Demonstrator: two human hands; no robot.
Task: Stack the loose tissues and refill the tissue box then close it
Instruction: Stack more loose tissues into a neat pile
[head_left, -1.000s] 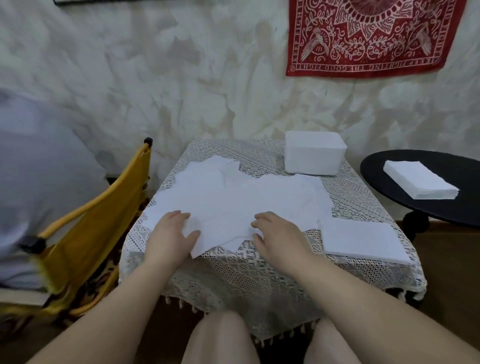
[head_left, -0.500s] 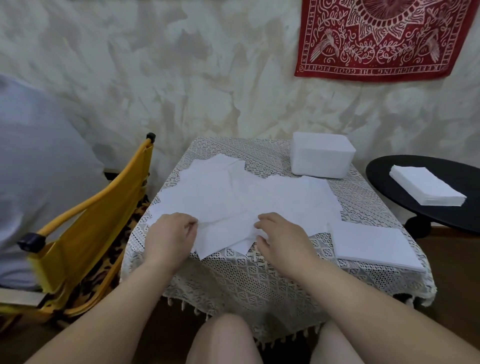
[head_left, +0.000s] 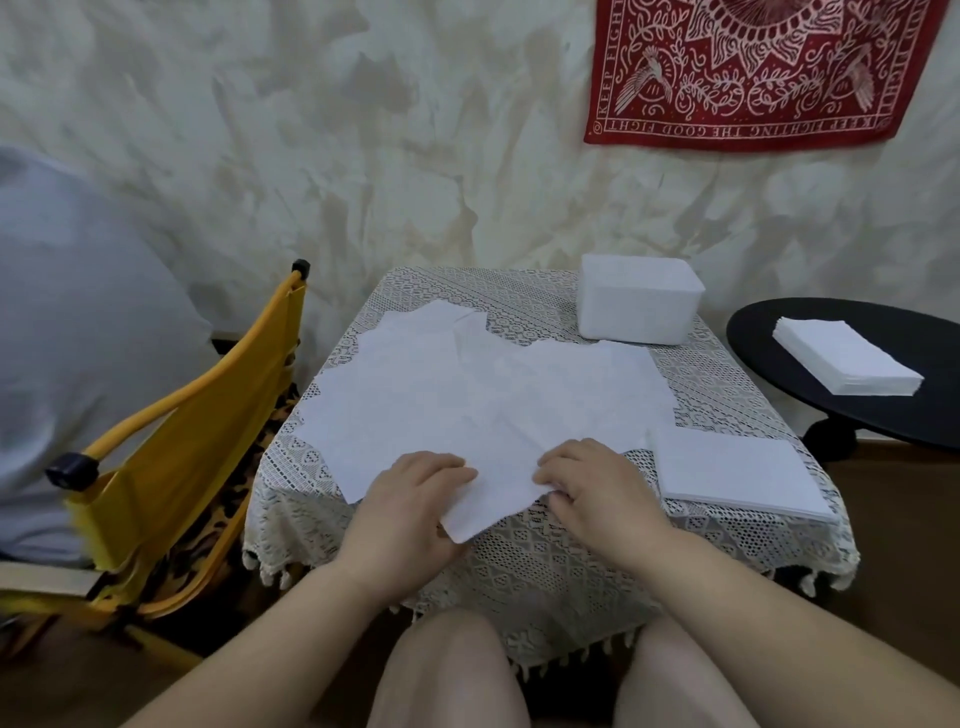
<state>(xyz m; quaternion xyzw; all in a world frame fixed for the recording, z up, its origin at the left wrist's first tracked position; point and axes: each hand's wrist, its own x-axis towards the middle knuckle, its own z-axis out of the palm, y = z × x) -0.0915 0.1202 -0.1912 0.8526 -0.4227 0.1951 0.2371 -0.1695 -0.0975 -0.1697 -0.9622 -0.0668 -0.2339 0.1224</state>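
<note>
Tissues, loose (head_left: 467, 395): many overlapping sheets spread across the lace tablecloth (head_left: 545, 551), unstacked. Nearest sheet (head_left: 493, 493): pinched at its left edge by left hand (head_left: 410, 499) and at its right edge by right hand (head_left: 597, 483), fingers curled on it. Neat stack of tissues (head_left: 737, 478): begun, at the near right of the table, just beside the right hand. Tissue box (head_left: 641, 306): white, far right corner, apart from the hands; whether it stands open cannot be told. Judged early: most stacking, the refill and the closing remain.

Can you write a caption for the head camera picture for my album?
Both hands pinch one loose tissue from the spread on the lace-covered table.
</note>
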